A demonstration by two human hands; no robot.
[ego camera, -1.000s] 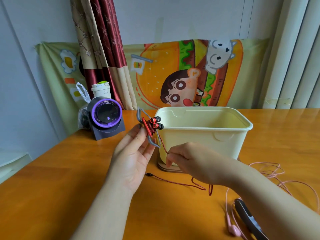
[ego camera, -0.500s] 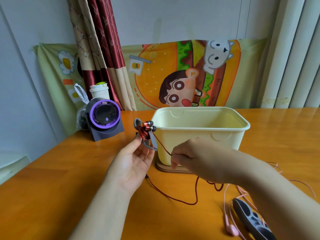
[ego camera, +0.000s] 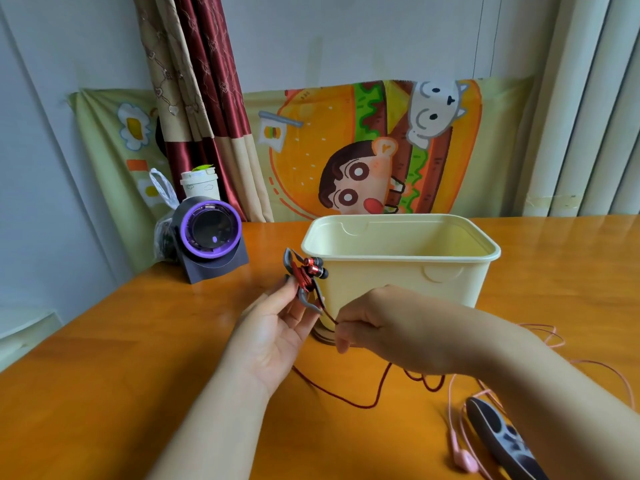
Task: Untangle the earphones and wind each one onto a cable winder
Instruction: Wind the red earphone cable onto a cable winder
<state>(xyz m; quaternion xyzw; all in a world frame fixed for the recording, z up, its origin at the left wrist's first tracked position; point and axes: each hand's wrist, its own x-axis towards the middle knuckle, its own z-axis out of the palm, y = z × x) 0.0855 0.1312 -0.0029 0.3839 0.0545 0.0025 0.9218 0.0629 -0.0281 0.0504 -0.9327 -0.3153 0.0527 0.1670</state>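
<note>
My left hand (ego camera: 277,327) holds up a grey cable winder (ego camera: 304,294) by its lower end, just left of the cream bin. Red earphone cable is wrapped around its middle and the two red earbuds (ego camera: 317,268) stick out at its top right. My right hand (ego camera: 384,323) pinches the loose red cable (ego camera: 363,403) close below the winder; the rest trails in a loop on the table. Pink earphones (ego camera: 462,457) lie at the right, their cable partly hidden by my right forearm. A second dark winder (ego camera: 502,434) lies beside them.
A cream plastic bin (ego camera: 450,271) stands on a wooden disc mid-table. A purple-ringed black gadget (ego camera: 211,237), a paper cup (ego camera: 201,183) and a plastic bag sit at the back left. The orange wooden table (ego camera: 104,393) meets a cartoon cloth and curtains behind.
My right hand has carried the red cable around the winder and come back close under it. The loose cable on the table has shifted and its loop is shorter.
</note>
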